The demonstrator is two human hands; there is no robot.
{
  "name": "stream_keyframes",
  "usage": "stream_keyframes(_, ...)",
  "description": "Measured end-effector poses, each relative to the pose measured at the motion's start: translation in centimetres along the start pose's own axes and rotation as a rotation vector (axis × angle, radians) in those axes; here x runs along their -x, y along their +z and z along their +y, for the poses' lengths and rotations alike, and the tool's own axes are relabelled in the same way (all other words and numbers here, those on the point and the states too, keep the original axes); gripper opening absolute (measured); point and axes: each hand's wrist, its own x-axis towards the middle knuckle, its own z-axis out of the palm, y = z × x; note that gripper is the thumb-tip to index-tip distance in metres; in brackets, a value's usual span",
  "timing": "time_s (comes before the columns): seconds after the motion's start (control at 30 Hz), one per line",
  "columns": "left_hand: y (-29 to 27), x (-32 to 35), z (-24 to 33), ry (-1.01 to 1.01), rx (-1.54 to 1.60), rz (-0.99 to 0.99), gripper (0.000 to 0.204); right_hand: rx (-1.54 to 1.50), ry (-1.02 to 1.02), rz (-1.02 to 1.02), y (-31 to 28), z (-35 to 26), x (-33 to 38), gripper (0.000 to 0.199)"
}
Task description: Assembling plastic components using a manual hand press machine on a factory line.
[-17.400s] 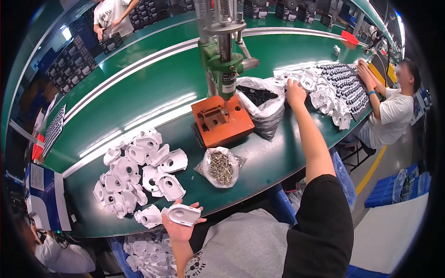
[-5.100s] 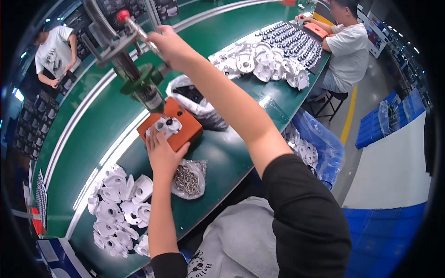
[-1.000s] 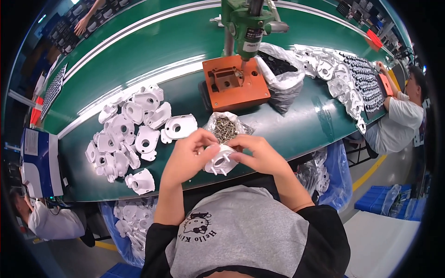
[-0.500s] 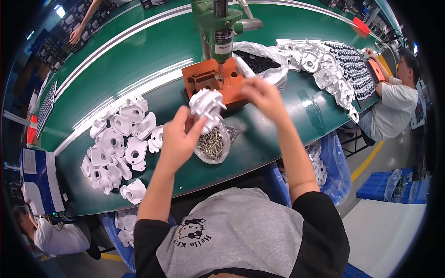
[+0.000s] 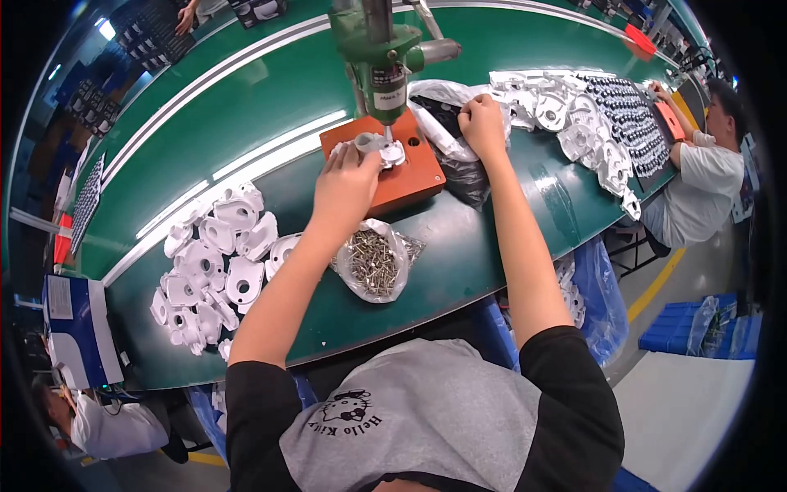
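My left hand (image 5: 344,182) holds a white plastic part (image 5: 382,149) down on the orange fixture block (image 5: 406,174), directly under the tip of the green press machine (image 5: 382,51). My right hand (image 5: 482,123) is closed at the rim of a clear bag of black parts (image 5: 449,129) just right of the block. A clear bag of small metal screws (image 5: 373,262) lies open on the green table (image 5: 492,246) below my left forearm.
A pile of white plastic parts (image 5: 215,266) lies to the left. More white parts and rows of dark pieces (image 5: 598,123) spread to the right, where another person (image 5: 705,184) sits. A blue and white box (image 5: 78,328) stands at the left edge.
My left hand has carried the white part from above the screw bag onto the orange block under the press. My right hand has moved right to the bag of black parts.
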Motion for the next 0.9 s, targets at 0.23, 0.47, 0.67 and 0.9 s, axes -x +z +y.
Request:
stream_keyframes(0.23, 0.7, 1.2, -0.6, 0.104, 0.011, -0.077, 0.036, -0.118, 0.045, -0.009, -0.2, 0.6, 0.4, 0.01)
stream_keyframes(0.47, 1.6, 1.9, 0.8, 0.052, -0.11, -0.027, 0.073, -0.199, 0.037, -0.277, -1.7, 2.3, -0.5, 0.016)
stream_keyframes(0.67, 1.7, 2.0, 0.7, 0.06, -0.063, 0.033, 0.067, -0.095, -0.054, -0.524, -3.6, 3.1, -1.9, 0.022)
stream_keyframes(0.9, 1.6, 2.3, 0.6, 0.024, -0.037, 0.05, 0.066, -0.052, -0.036, -0.529, -4.1, 1.5, -2.6, 0.016)
